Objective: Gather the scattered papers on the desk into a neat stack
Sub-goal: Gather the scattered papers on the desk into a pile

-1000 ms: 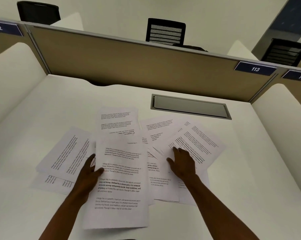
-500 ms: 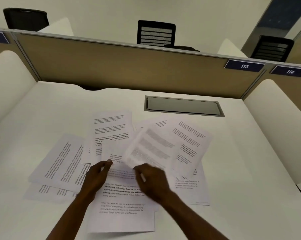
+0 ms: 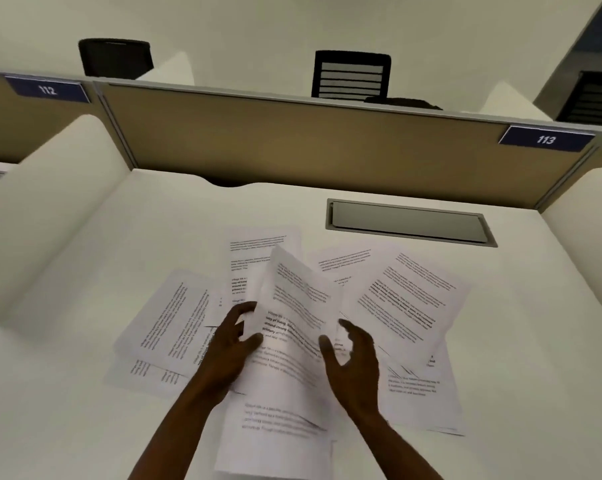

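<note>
Several printed white sheets lie fanned out on the white desk (image 3: 71, 427). One lies at the left (image 3: 168, 317), one at the right (image 3: 407, 299) and one at the back (image 3: 258, 242). A long middle pile (image 3: 275, 438) reaches toward me. Above that pile a curled sheet (image 3: 292, 299) stands lifted off the desk. My left hand (image 3: 230, 348) pinches the curled sheet's left edge between thumb and fingers. My right hand (image 3: 351, 362) is at its right edge, fingers spread in a C shape, and shows no firm grip.
A grey recessed cable lid (image 3: 407, 221) sits in the desk behind the papers. A tan partition (image 3: 292, 143) closes off the back, and white curved dividers stand at the left (image 3: 50, 209) and right (image 3: 587, 220). Black chairs (image 3: 351, 74) show beyond the partition.
My right hand carried a sheet from the right side leftward onto the middle pile. My left hand left the pile's edge and took hold of the sheet. The sheet now stands curled up.
</note>
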### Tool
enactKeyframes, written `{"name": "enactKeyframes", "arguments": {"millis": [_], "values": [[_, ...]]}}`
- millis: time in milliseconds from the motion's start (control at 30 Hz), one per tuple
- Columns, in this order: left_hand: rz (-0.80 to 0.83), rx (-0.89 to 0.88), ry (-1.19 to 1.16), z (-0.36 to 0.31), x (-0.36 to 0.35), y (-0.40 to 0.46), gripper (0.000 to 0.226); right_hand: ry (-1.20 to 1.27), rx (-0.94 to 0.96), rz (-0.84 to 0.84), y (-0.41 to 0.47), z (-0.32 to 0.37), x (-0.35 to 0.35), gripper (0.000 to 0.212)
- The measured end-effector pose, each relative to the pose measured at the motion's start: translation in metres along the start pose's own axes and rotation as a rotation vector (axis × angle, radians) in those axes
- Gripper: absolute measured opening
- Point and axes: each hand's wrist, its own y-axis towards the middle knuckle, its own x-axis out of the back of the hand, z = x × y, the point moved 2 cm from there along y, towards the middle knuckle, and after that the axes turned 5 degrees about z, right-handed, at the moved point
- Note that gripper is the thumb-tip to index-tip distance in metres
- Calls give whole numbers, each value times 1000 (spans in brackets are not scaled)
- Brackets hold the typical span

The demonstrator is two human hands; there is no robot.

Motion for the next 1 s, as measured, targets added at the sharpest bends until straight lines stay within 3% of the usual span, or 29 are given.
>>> {"name": "enactKeyframes", "arguments": {"millis": [67,133,200,267,400,467,600,767,1000], "values": [[82,-65,-153,-13,0,-1,60,226,-334,86,14,-3,9,71],[126,-89,-283,-19,2,5,73,558,-550,309,27,-4,11,75],[124,-69,-337,-17,7,15,81,779,-575,522,38,0,14,59],[62,27,-293,-9,14,25,83,854,-495,596,48,3,11,45],[-220,274,-7,9,24,46,54,499,-403,399,70,-4,-3,43],[-231,323,61,16,21,55,49,396,-408,356,77,-7,-6,42],[-361,264,198,6,39,66,56,361,-300,378,99,11,-29,44],[-533,199,398,-9,52,96,45,323,-226,291,134,33,-49,47],[-528,459,665,-15,48,133,54,-51,-145,172,162,38,-88,52]]}}
